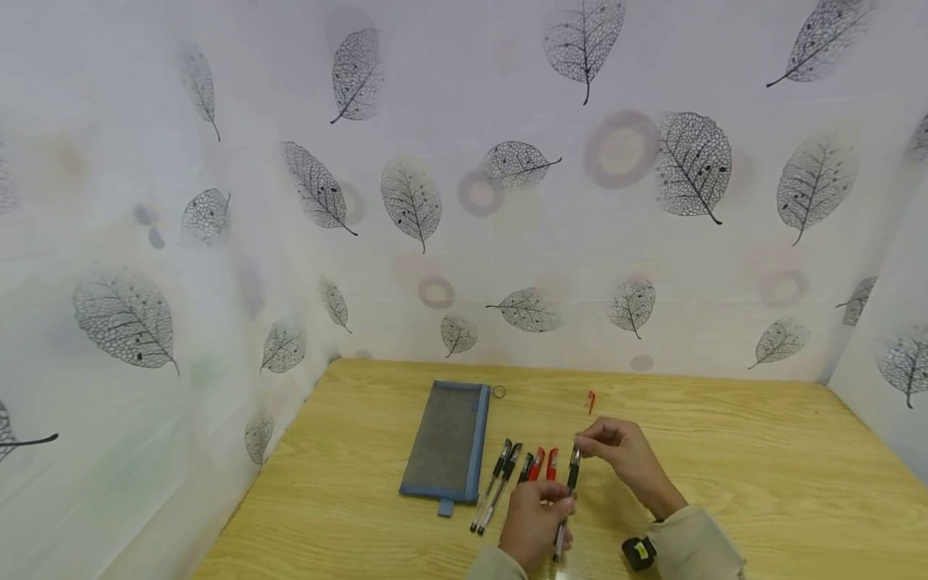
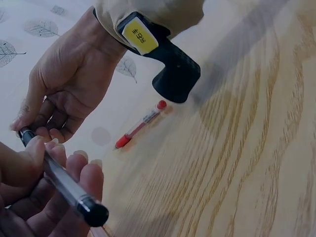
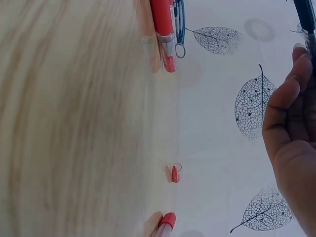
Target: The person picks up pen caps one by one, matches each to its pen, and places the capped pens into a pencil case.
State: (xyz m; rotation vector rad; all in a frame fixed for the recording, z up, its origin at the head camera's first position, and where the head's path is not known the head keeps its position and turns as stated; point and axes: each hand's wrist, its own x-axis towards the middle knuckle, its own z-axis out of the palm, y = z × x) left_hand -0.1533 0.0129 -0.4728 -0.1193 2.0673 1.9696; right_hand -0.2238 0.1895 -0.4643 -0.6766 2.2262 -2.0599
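Note:
A pen [image 1: 573,474] with a black grip and a clear barrel is held slanted above the table between both hands. My left hand [image 1: 535,519] holds its barrel between thumb and fingers; in the left wrist view the barrel [image 2: 69,182] points its dark end toward the camera. At the pen's far end, the thumb and fingertips of my right hand [image 1: 629,457] pinch it. Left of the hands lie black pens [image 1: 500,479] with clear barrels and red pens [image 1: 536,463], partly hidden by the left hand. Beyond the right hand lies a small red cap [image 1: 590,401].
A grey mesh pouch [image 1: 445,443] with blue edging lies left of the pens, a ring [image 1: 499,391] at its top corner. One red pen [image 2: 140,126] rests on the wooden table [image 1: 783,475] below the right hand. Leaf-patterned sheets [image 1: 449,242] enclose the back and sides.

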